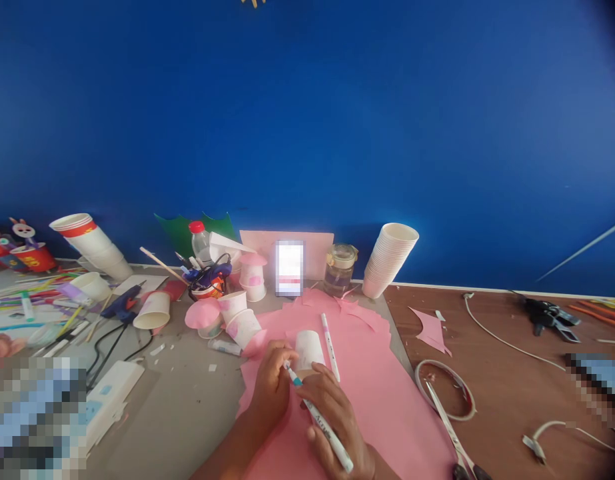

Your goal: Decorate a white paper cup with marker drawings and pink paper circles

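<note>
A white acrylic marker [320, 421] with a teal band slants across the front of my right hand [340, 413], its far end pointing up and left. The fingers of that hand are curled round the barrel. My left hand [274, 379] is closed at the marker's far end, its fingertips pressed there. Just beyond both hands a white paper cup [308, 348] rests on the pink paper [387, 400], and my right fingertips are close to its lower edge. A second white marker [330, 348] lies to the right of the cup.
Scissors [450, 427] lie across a tape roll [444, 390] at right. A tall cup stack [390, 260], a glass jar [340, 267] and a lit phone [289, 268] stand at the back. Pink-decorated cups [233, 307], a glue gun [121, 303] and a power strip [110, 400] are left.
</note>
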Demonstrator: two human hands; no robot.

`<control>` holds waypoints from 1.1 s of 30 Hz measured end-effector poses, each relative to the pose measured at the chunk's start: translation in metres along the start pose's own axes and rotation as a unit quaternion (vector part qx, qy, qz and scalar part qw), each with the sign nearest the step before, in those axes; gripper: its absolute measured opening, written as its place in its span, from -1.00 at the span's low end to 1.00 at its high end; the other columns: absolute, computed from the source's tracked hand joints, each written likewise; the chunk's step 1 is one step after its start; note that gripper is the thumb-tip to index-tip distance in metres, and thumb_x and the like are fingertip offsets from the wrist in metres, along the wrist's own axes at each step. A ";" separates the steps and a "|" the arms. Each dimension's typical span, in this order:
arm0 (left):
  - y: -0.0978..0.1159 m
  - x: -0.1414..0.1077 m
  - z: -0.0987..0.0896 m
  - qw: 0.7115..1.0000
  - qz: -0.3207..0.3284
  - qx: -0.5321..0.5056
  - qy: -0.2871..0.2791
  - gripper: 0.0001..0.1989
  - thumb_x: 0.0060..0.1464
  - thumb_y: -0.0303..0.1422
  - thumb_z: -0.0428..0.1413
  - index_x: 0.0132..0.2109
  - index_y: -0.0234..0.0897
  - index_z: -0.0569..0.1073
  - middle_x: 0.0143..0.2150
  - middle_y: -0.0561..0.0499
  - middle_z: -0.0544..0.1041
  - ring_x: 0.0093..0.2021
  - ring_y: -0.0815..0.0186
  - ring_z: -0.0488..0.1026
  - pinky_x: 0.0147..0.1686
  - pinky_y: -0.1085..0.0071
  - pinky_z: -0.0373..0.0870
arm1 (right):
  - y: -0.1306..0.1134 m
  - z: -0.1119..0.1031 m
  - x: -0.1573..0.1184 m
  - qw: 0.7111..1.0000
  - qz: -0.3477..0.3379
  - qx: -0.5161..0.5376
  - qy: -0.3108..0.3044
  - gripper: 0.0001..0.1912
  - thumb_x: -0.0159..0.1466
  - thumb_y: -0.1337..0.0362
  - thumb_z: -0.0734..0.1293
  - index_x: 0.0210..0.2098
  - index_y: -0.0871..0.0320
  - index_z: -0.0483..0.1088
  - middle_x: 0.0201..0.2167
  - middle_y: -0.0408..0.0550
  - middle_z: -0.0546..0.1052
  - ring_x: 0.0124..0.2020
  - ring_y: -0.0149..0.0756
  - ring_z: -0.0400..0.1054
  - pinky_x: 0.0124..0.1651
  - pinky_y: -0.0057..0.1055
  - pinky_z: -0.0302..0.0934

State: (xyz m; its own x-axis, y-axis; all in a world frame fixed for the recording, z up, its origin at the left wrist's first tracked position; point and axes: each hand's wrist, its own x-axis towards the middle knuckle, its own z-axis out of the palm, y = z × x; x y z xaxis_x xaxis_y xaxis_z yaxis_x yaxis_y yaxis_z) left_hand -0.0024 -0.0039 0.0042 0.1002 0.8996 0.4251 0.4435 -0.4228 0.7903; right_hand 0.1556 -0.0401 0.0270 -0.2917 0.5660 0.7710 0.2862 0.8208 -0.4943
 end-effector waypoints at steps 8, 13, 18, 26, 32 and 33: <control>0.001 -0.003 -0.001 0.997 0.062 0.032 -0.013 -0.75 0.13 -0.53 -0.19 -0.23 -0.27 0.37 -0.23 -0.07 0.35 -0.24 0.27 0.37 -0.28 0.36 0.36 | 0.003 0.000 -0.002 1.000 -0.018 -0.017 0.008 -0.54 0.38 0.18 0.01 0.23 0.13 0.06 -0.05 0.06 0.43 0.04 -0.14 0.31 0.14 -0.07 0.19; 0.001 -0.007 -0.004 0.993 0.103 0.039 -0.034 -0.75 0.17 -0.53 -0.16 -0.13 -0.24 0.35 -0.19 -0.08 0.34 -0.19 0.28 0.37 -0.21 0.35 0.38 | 0.003 0.006 -0.011 0.999 0.030 -0.033 0.030 -0.56 0.38 0.30 0.02 0.23 0.20 0.03 -0.01 0.09 0.39 0.15 -0.16 0.19 0.15 -0.18 0.19; 0.004 -0.006 -0.005 0.997 0.070 -0.034 -0.009 -0.75 0.13 -0.52 -0.09 -0.08 -0.23 0.36 -0.16 -0.09 0.37 -0.13 0.22 0.36 -0.14 0.29 0.34 | 0.001 0.008 -0.010 0.999 0.044 0.022 0.005 -0.61 0.32 0.38 0.06 0.14 0.23 0.09 -0.18 0.04 0.44 -0.07 -0.22 0.36 0.22 -0.14 0.06; 0.014 0.004 -0.007 0.871 -0.223 -0.438 -0.004 -0.80 0.02 -0.41 0.06 -0.16 -0.30 0.43 -0.23 -0.07 0.51 -0.31 0.25 0.44 -0.29 0.33 0.35 | 0.008 0.011 -0.012 0.995 0.086 0.059 0.006 -0.63 0.22 0.49 0.11 0.01 0.17 0.17 -0.43 -0.13 0.41 -0.35 -0.28 0.38 0.20 0.03 -0.04; 0.025 0.009 -0.005 0.776 -0.298 -0.555 -0.027 -0.81 0.14 -0.25 0.03 -0.27 -0.29 0.39 -0.33 -0.07 0.54 -0.43 0.27 0.47 -0.55 0.43 0.30 | 0.005 0.014 -0.010 0.998 0.058 0.011 -0.031 -0.58 0.16 0.47 0.13 0.02 0.12 0.15 -0.39 -0.12 0.47 -0.37 -0.29 0.38 0.22 0.09 -0.19; 0.027 0.008 -0.004 0.769 -0.308 -0.559 -0.035 -0.80 0.16 -0.23 0.02 -0.31 -0.28 0.36 -0.34 -0.06 0.54 -0.44 0.27 0.48 -0.58 0.46 0.28 | 0.005 0.015 -0.008 0.998 0.052 -0.001 -0.037 -0.59 0.15 0.46 0.13 -0.01 0.13 0.17 -0.39 -0.12 0.47 -0.38 -0.29 0.38 0.21 0.09 -0.18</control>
State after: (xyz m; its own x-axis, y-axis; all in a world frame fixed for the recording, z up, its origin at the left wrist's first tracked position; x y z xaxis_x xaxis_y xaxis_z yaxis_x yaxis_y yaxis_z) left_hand 0.0070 -0.0086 0.0308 0.2424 0.9540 -0.1767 -0.6136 0.2918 0.7337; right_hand 0.1460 -0.0398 0.0122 -0.3260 0.6528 0.6838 0.3207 0.7568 -0.5696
